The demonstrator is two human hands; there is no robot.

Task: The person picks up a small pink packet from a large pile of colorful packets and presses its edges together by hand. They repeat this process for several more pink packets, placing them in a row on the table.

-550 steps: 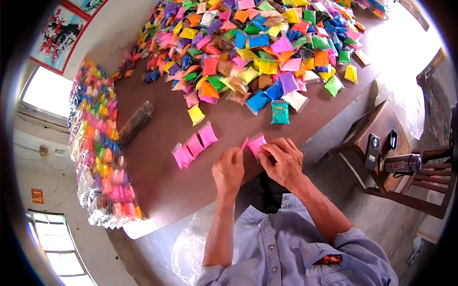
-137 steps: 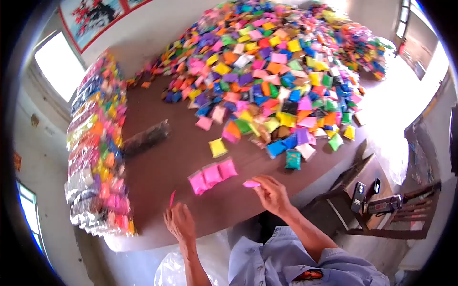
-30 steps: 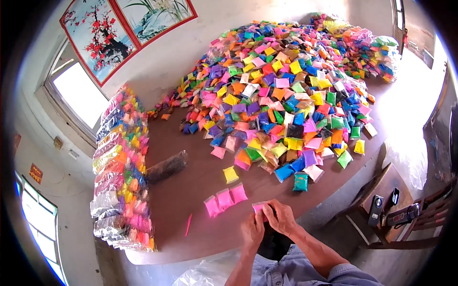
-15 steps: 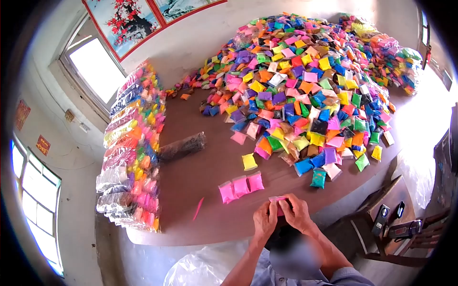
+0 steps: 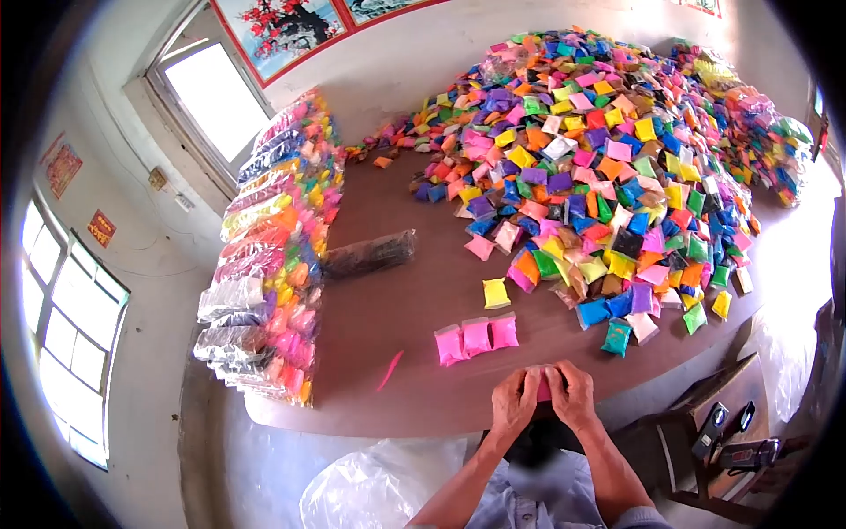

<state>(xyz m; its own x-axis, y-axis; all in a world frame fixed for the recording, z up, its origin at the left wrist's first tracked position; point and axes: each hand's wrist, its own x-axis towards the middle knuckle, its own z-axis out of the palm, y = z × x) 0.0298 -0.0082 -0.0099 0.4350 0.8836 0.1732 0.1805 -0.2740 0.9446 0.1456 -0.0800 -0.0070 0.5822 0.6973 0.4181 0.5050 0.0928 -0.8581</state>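
At the table's front edge, my left hand (image 5: 514, 401) and my right hand (image 5: 572, 394) meet, fingers pressed round a small pink packet (image 5: 544, 385). Most of that packet is hidden by the fingers. Just beyond and to the left lie three pink packets (image 5: 476, 337) side by side on the brown table (image 5: 370, 309). A single yellow packet (image 5: 495, 294) sits behind them. To their left is a thin pink strip (image 5: 389, 370).
A large heap of colourful packets (image 5: 608, 176) covers the back right. Stacked filled bags (image 5: 269, 256) line the left side, beside a dark bag (image 5: 370, 255). Clear plastic (image 5: 379, 485) lies below the front edge. A wooden stand (image 5: 740, 397) with small devices is at right.
The view has shifted, so the table's contents appear further right. Both hands still hold the pink packet, with the fingers now more upright and closer round it.
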